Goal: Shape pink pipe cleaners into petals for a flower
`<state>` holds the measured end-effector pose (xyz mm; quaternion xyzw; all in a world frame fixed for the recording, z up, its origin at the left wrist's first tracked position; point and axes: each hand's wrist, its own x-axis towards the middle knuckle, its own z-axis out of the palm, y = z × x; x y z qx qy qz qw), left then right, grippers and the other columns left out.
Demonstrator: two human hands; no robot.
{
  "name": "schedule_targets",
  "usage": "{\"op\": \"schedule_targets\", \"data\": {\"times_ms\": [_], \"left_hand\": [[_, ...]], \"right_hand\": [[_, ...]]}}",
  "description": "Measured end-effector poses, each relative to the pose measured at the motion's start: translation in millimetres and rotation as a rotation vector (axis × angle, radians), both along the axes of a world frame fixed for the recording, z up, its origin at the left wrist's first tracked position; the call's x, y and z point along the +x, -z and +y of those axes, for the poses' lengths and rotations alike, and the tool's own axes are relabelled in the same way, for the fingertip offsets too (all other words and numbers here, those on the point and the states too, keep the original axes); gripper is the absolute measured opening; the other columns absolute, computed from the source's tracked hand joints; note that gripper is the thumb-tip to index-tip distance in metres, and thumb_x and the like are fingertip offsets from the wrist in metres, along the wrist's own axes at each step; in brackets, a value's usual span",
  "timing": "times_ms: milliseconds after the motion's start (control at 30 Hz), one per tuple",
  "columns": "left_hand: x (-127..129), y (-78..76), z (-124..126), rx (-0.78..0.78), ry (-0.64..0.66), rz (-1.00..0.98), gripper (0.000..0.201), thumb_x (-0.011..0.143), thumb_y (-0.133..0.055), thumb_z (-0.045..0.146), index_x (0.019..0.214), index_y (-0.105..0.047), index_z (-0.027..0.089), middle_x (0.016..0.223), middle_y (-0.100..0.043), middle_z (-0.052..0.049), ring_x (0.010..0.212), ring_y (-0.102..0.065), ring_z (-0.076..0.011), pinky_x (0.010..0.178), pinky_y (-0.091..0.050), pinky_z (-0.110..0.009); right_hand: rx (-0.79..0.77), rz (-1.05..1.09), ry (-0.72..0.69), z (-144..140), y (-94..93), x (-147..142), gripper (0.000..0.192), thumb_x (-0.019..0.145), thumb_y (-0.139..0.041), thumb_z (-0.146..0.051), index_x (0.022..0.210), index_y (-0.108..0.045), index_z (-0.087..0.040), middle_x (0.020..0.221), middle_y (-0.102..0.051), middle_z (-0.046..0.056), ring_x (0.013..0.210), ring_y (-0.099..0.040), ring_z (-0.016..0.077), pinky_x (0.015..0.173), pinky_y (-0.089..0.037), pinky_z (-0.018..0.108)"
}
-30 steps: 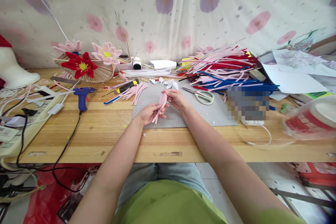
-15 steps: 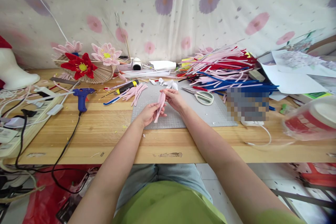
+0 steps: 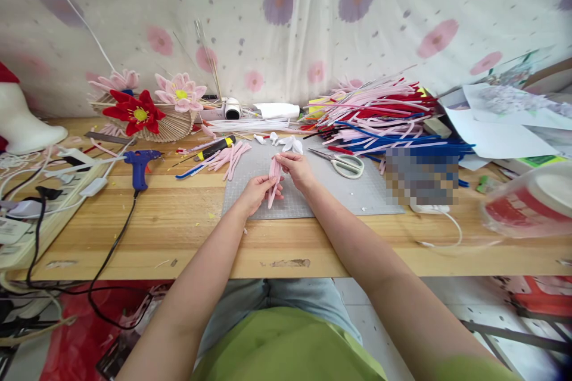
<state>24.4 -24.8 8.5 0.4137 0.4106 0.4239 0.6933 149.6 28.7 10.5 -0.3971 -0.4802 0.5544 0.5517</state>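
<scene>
Both my hands hold a small bundle of pale pink pipe cleaners (image 3: 273, 177) over the grey cutting mat (image 3: 357, 190). My left hand (image 3: 255, 191) grips the bundle's lower part from the left. My right hand (image 3: 295, 168) pinches its upper end. The bundle stands nearly upright, tilted slightly. White folded pipe-cleaner pieces (image 3: 288, 143) lie just beyond my right hand, and scissors (image 3: 343, 162) lie to its right.
A big heap of pink, red and blue pipe cleaners (image 3: 379, 116) fills the back right. Loose pink pieces (image 3: 230, 156), a black-yellow tool (image 3: 215, 147) and a blue glue gun (image 3: 140, 162) lie left. Finished flowers (image 3: 140, 108), a power strip (image 3: 31, 214), papers (image 3: 500, 125) and a tape roll (image 3: 527, 202) ring the wooden table.
The pink bundle has turned a little more upright between my hands, and both hands have drawn slightly closer together. Nothing else has moved.
</scene>
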Motion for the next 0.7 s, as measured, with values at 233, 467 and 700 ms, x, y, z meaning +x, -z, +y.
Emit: {"op": "schedule_targets", "data": {"times_ms": [233, 467, 700], "left_hand": [[-1.6, -1.3, 1.3, -0.001, -0.113, 0.017, 0.016, 0.067, -0.063, 0.024, 0.07, -0.061, 0.009, 0.058, -0.056, 0.0, 0.046, -0.048, -0.006, 0.055, -0.052, -0.029], [-2.2, -8.5, 0.7, -0.055, -0.039, -0.013, 0.013, 0.071, -0.058, 0.02, 0.069, -0.06, 0.007, 0.058, -0.055, 0.0, 0.044, -0.043, -0.0036, 0.059, -0.052, -0.029], [-0.6, -2.4, 1.4, -0.055, -0.072, 0.004, 0.016, 0.079, -0.046, 0.018, 0.077, -0.058, 0.007, 0.069, -0.062, -0.007, 0.057, -0.059, -0.0112, 0.063, -0.051, -0.031]], "right_hand": [[-0.047, -0.02, -0.211, -3.1, -4.3, 3.1, 0.035, 0.061, -0.062, -0.046, 0.075, -0.063, -0.015, 0.047, -0.036, -0.006, 0.043, -0.028, 0.0047, 0.042, -0.021, 0.022], [0.088, -0.159, 0.085, -1.4, -1.1, -1.2, 0.031, 0.057, -0.064, -0.046, 0.059, -0.058, -0.015, 0.054, -0.043, -0.002, 0.05, -0.034, 0.0067, 0.045, -0.026, 0.022], [0.007, -0.225, -0.255, -5.5, -2.3, -0.4, 0.031, 0.061, -0.062, -0.045, 0.066, -0.057, -0.015, 0.052, -0.047, -0.003, 0.046, -0.036, 0.0061, 0.044, -0.027, 0.021]]}}
